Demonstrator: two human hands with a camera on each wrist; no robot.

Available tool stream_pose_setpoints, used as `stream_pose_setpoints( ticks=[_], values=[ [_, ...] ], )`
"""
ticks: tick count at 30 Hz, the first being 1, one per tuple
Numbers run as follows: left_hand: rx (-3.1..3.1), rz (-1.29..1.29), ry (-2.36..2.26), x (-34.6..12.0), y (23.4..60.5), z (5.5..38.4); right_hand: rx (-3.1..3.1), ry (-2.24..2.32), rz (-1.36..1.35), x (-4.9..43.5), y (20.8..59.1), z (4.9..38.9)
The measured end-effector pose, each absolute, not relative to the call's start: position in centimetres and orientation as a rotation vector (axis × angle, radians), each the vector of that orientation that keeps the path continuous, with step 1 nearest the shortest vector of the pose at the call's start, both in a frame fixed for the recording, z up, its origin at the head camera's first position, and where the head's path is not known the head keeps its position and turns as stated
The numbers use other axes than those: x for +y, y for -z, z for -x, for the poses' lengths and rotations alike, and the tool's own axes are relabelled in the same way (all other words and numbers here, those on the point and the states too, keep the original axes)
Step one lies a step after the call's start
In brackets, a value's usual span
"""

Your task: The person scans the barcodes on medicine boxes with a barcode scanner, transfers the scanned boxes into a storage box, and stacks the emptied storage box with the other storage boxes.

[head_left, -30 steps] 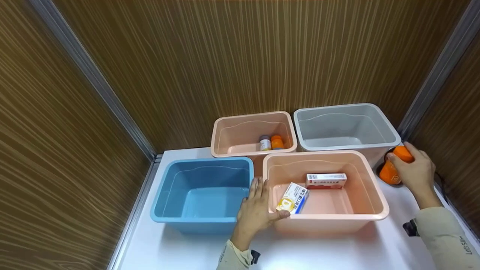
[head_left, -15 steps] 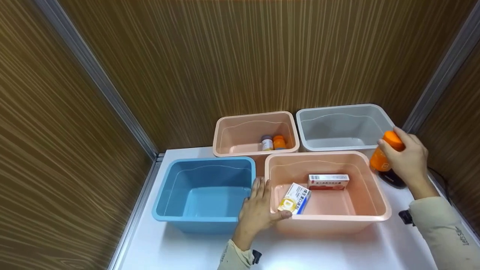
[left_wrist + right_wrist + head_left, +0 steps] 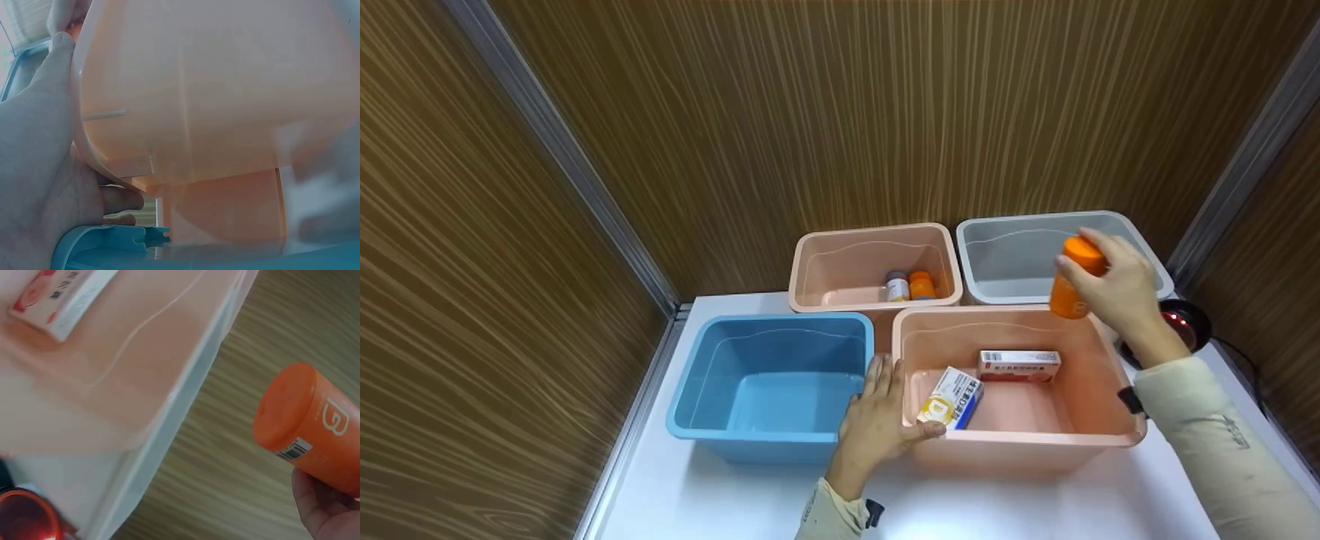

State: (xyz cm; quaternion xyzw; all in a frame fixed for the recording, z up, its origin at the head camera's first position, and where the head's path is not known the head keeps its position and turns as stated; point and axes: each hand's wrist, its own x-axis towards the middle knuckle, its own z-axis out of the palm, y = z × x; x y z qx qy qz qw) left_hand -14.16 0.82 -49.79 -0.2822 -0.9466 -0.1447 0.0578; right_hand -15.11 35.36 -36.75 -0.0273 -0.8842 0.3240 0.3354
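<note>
My right hand [image 3: 1121, 289] grips an orange bottle [image 3: 1069, 298] by its cap end, above the back right corner of the front peach bin [image 3: 997, 444]. In the right wrist view the bottle [image 3: 315, 427] shows its base, a barcode and a white letter mark. My left hand [image 3: 874, 427] rests at that bin's left front corner, fingers extended along the left rim and thumb on the front rim. Inside the bin lie a white, yellow and blue medicine box [image 3: 951, 397] and a white and red medicine box [image 3: 1020, 366].
A blue bin [image 3: 771, 439] stands left of my left hand. Behind are a smaller peach bin [image 3: 840, 281], with a white bottle [image 3: 897, 287] and another orange bottle [image 3: 921, 286], and a grey bin [image 3: 1012, 262]. A black round scanner [image 3: 1189, 322] with red lights and a cable stands at the right.
My right hand has lifted the orange bottle from in front of the black scanner and carried it left to over the front peach bin. The scanner's red lights now show. My left hand stays put.
</note>
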Motion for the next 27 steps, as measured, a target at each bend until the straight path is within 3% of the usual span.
stream_pose_setpoints(
  ticks=[14, 27],
  values=[
    [-2.957, 0.844, 0.409, 1.0, 49.5, 14.3, -2.499, -1.015, -0.037, 29.3, 34.6, 21.0],
    [-2.914, 0.832, 0.42, 1.5, 49.4, 13.7, -2.615, -1.212, -0.165, 22.8, 35.6, 26.1]
  ],
)
